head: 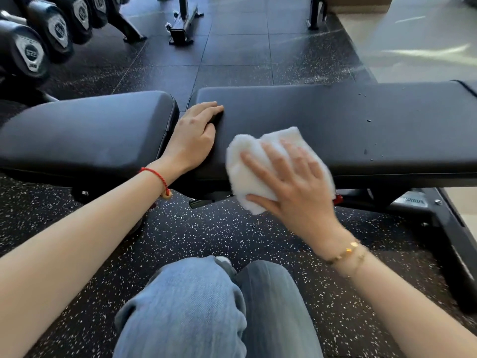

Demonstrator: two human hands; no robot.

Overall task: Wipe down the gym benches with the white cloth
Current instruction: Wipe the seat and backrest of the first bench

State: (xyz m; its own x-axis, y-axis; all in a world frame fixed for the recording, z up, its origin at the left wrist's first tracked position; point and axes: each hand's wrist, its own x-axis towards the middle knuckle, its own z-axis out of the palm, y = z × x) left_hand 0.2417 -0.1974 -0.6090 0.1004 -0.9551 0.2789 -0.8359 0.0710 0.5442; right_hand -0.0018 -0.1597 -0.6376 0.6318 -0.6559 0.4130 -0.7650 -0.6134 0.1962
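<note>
One white cloth (254,161) sits under my right hand (291,182), fingers spread flat and pressing it on the near edge of the long bench pad (335,120), while my left hand (196,135) lies just beside the cloth at that pad's end, fingers curled over the edge by the gap to the seat pad (85,130). I count two pads on the one bench, two hands, one cloth, and about five dumbbells (33,52) racked beyond the seat pad; nearest dumbbell's cap reads something like "22", blurred. Writing on the bench foot (410,202) below the long pad is too smeared to read.
</note>
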